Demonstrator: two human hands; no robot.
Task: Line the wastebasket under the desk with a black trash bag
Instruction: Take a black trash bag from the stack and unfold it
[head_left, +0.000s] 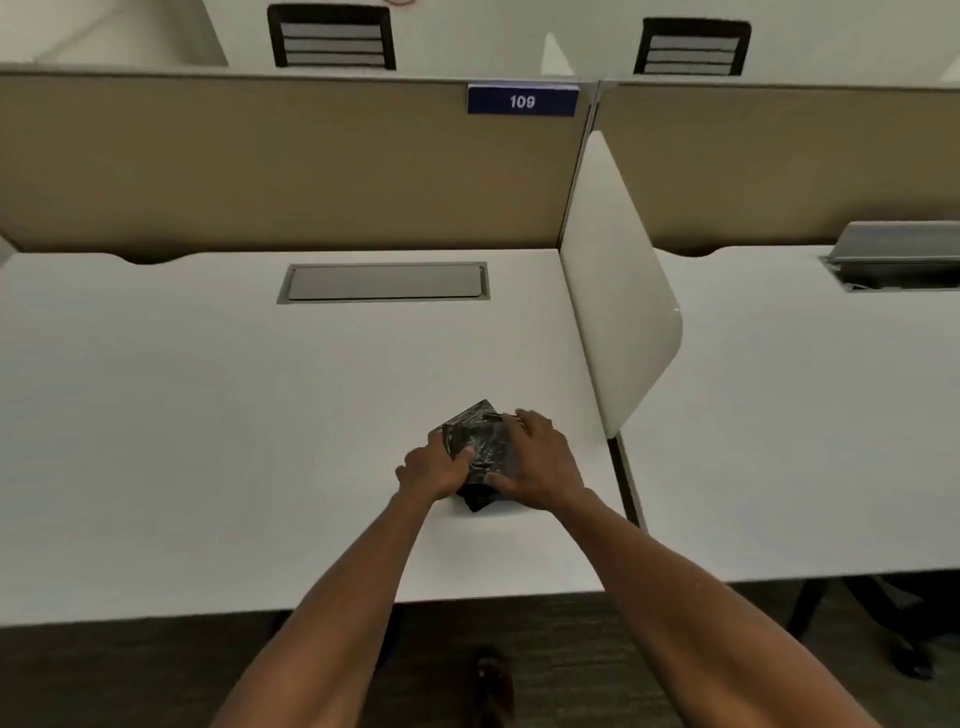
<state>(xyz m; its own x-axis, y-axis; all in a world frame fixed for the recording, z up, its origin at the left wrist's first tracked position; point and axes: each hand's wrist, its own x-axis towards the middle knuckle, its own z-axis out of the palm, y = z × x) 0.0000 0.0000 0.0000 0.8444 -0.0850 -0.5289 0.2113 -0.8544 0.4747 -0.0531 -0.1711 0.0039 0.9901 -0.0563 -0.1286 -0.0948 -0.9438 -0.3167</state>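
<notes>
Two hands, left hand (434, 470) and right hand (540, 462), fingers clamped on one folded black trash bag (480, 441)

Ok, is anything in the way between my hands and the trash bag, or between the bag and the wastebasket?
Nothing separates them: left hand and right hand already touch the folded black trash bag on the desk. The wastebasket isn't visible, so that path can't be judged.
</notes>
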